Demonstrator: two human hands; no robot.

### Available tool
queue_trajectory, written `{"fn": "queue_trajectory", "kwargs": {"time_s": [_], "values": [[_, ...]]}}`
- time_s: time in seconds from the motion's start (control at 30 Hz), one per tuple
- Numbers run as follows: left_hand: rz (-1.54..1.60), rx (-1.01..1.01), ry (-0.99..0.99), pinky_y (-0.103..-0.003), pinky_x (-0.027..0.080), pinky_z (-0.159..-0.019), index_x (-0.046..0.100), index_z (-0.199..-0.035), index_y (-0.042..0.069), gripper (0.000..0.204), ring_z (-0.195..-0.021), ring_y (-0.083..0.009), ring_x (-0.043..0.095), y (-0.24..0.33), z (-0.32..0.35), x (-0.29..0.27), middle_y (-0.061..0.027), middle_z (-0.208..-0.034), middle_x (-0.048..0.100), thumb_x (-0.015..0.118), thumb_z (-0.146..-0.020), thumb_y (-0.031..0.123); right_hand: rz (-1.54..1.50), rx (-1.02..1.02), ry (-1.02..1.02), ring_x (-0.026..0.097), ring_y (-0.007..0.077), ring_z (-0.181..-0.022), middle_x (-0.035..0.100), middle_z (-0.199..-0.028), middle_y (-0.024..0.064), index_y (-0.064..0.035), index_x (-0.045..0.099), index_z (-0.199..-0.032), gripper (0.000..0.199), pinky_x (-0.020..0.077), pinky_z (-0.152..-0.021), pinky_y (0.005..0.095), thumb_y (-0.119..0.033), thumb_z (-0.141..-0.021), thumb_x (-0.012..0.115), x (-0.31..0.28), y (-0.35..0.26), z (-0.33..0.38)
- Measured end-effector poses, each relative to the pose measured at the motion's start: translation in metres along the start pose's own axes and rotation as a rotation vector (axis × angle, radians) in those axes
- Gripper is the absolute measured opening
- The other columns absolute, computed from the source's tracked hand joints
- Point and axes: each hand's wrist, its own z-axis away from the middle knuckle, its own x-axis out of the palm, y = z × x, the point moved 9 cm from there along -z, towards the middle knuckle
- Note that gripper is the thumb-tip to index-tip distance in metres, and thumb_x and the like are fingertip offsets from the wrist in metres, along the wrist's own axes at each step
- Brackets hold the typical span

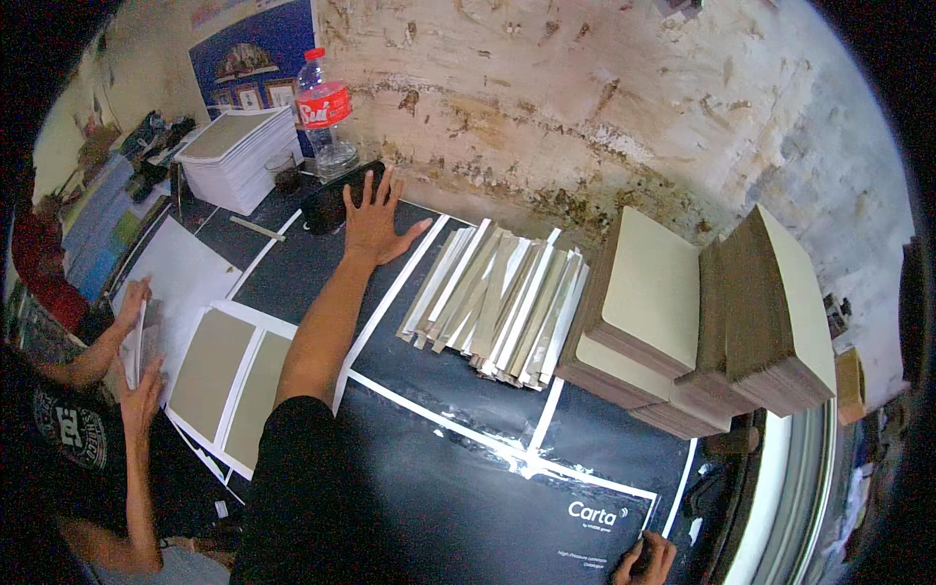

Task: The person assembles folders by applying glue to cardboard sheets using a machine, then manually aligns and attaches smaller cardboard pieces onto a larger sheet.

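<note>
**Left hand flat on the black sheet**

We see our left hand (373, 219) spread flat, fingers apart, pressing on the black sheet (439, 458) that covers the desk, holding nothing. Just beyond the fingertips sits a dark object (327, 203), and beyond that a plastic bottle with a red label (324, 109). To the right of the hand lies a fanned row of narrow card strips (497, 302), and further right stand stacks of grey boards (702, 322). Our right hand (645, 563) rests at the sheet's near corner, fingers curled; we cannot tell whether it grips anything. Left of the sheet, another person's hands (136, 341) handle white paper (180, 283).
</note>
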Motion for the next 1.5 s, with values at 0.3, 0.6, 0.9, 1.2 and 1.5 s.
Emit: {"fn": "queue_trajectory", "kwargs": {"time_s": [0.3,0.6,0.9,1.2,1.5], "values": [[0.035,0.009,0.041,-0.067,0.004,-0.121,0.036,-0.159,0.013,0.101,-0.157,-0.0342,0.010,0.004,0.000,0.000,-0.0068,-0.172,0.011,0.038,-0.088,0.085,0.006,0.018,0.019,0.066,0.0327,-0.082,0.059,-0.103,0.0179,0.0000,0.068,-0.109,0.019,0.0548,-0.072,0.0385,0.001,-0.090,0.067,-0.002,0.004,0.003],[0.047,-0.044,0.166,-0.063,0.013,-0.119,0.045,-0.149,0.004,0.076,-0.153,-0.0303,0.024,-0.017,0.009,-0.013,-0.0136,-0.165,0.031,0.055,-0.094,0.055,-0.029,0.024,0.024,0.065,0.0348,-0.085,0.060,-0.104,0.0174,-0.0037,0.070,-0.110,0.021,0.0540,-0.074,0.0400,-0.001,-0.089,0.069,0.001,-0.002,0.003],[0.096,-0.288,0.244,-0.053,0.027,-0.121,0.033,-0.152,-0.004,0.120,-0.142,-0.0431,0.039,-0.142,0.022,0.036,-0.0279,-0.149,0.044,0.091,-0.054,0.036,-0.062,0.019,0.000,0.063,0.0348,-0.091,0.061,-0.101,0.0172,-0.0026,0.067,-0.107,0.022,0.0516,-0.083,0.0402,0.001,-0.085,0.067,0.004,0.005,-0.004],[0.110,-0.224,0.188,-0.058,0.044,-0.102,0.040,-0.140,-0.003,0.097,-0.118,-0.0520,0.052,-0.196,-0.048,0.124,-0.0316,-0.128,0.050,0.090,-0.064,0.032,-0.120,0.038,0.059,0.064,0.0331,-0.092,0.064,-0.099,0.0148,-0.0042,0.068,-0.107,0.024,0.0534,-0.084,0.0416,-0.002,-0.083,0.070,-0.009,0.017,0.005],[0.377,-0.439,0.019,-0.052,0.042,-0.108,0.043,-0.139,-0.007,0.102,-0.122,-0.0478,0.054,-0.116,0.079,-0.057,-0.0297,-0.130,0.053,0.094,-0.057,0.025,-0.121,0.195,0.267,0.055,0.0404,-0.114,0.056,-0.122,0.0249,0.0007,0.052,-0.128,0.048,0.0441,-0.103,0.0457,-0.006,-0.085,0.071,-0.013,0.043,0.008]]}}
